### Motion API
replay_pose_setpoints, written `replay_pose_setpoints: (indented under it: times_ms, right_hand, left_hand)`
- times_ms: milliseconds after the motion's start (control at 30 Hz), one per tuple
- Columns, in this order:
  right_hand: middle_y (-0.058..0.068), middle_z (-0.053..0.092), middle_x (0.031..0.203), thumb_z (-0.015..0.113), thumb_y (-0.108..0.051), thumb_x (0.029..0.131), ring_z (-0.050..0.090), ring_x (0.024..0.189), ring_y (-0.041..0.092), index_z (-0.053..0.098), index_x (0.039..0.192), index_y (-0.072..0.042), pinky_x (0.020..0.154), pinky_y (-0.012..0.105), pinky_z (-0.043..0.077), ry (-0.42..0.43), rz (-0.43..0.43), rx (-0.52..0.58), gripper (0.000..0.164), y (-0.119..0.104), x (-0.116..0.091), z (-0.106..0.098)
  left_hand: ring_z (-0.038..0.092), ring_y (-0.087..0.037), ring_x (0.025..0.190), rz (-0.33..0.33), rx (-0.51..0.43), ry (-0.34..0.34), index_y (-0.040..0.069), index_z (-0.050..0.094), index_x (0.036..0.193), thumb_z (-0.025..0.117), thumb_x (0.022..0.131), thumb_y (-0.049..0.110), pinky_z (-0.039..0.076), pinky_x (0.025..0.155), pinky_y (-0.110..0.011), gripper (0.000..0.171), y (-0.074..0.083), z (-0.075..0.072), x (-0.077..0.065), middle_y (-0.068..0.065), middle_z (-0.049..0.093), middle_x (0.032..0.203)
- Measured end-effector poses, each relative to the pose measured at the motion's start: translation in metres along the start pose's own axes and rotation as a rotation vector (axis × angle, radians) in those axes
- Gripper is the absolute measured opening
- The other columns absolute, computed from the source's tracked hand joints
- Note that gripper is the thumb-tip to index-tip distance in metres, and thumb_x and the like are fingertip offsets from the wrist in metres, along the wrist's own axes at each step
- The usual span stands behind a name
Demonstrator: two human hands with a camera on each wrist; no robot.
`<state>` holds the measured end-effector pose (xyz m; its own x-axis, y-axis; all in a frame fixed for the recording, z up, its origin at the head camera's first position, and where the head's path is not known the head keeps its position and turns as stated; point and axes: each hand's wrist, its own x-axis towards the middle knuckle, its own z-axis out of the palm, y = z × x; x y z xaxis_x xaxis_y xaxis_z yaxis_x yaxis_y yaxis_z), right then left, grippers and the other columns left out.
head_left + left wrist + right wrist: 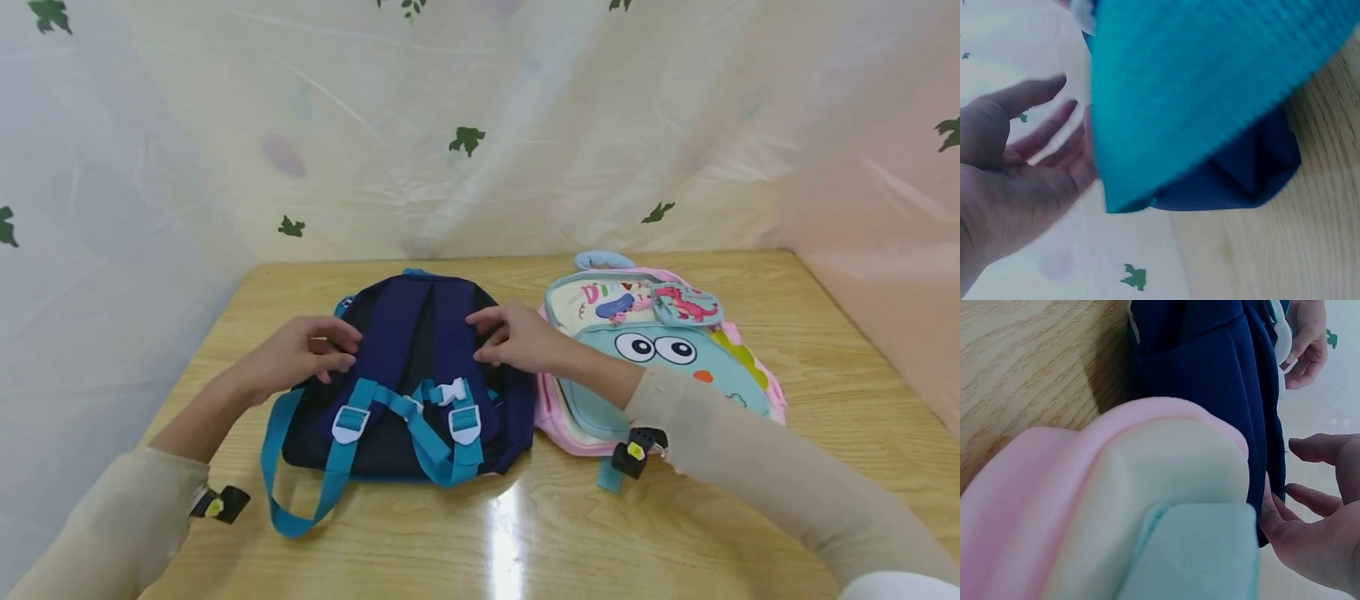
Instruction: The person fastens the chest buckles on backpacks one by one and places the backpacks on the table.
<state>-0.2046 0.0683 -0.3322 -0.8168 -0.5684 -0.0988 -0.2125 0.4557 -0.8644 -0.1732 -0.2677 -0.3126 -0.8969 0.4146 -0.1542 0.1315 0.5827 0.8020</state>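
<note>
A navy backpack [517, 408] lies on the table with its back panel up and its padded shoulder straps [388, 333] showing. Teal webbing [431, 442] with white buckles [351, 423] runs from the lower ends of the straps, one loop spreading to the left. My left hand [296, 357] is at the backpack's left side, fingers loosely bent around nothing. On the other side my right hand [517, 337] hovers by the right strap, thumb and fingers apart. In the right wrist view, some fingers of the right hand [1316, 531] reach the navy fabric's edge.
A pink and light-blue cartoon backpack [600, 392] with big eyes lies face up to the right, beneath my right forearm. Behind the wooden table [420, 542] hangs a pale sheet [360, 167] with green leaf shapes, also covering both sides.
</note>
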Motion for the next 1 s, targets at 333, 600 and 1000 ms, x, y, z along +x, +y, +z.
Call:
replay_pose_setpoints:
  times_ms: [333,600,1000]
  right_hand:
    - [0.018,0.066,0.127,0.076,-0.005,0.091,0.066,0.11,0.031,0.066,0.132,0.003,0.085,0.034,0.059,0.104,-0.219,-0.237,0.043,-0.004,-0.008,0.001]
    - [0.012,0.073,0.107,0.081,-0.007,0.086,0.065,0.094,0.024,0.076,0.112,0.002,0.072,0.031,0.057,0.036,-0.44,-0.244,0.027,0.0,-0.01,0.008]
    - [0.004,0.069,0.103,0.087,-0.025,0.086,0.061,0.095,0.017,0.077,0.115,-0.004,0.087,0.025,0.051,-0.084,-0.452,-0.433,0.037,-0.002,-0.007,0.022]
  left_hand:
    - [0.064,-0.013,0.075,0.218,0.207,-0.032,-0.002,0.074,0.112,0.076,0.093,0.004,0.053,0.065,-0.026,0.02,0.02,0.016,-0.003,-0.002,0.072,0.09]
    - [0.052,-0.008,0.061,0.32,0.219,-0.19,0.002,0.076,0.104,0.084,0.088,0.012,0.045,0.055,-0.025,0.021,0.025,0.027,0.009,0.006,0.061,0.075]
    - [0.053,-0.01,0.065,0.352,0.196,-0.315,0.008,0.074,0.098,0.086,0.087,0.015,0.047,0.061,-0.026,0.017,0.022,0.037,0.016,0.007,0.066,0.082]
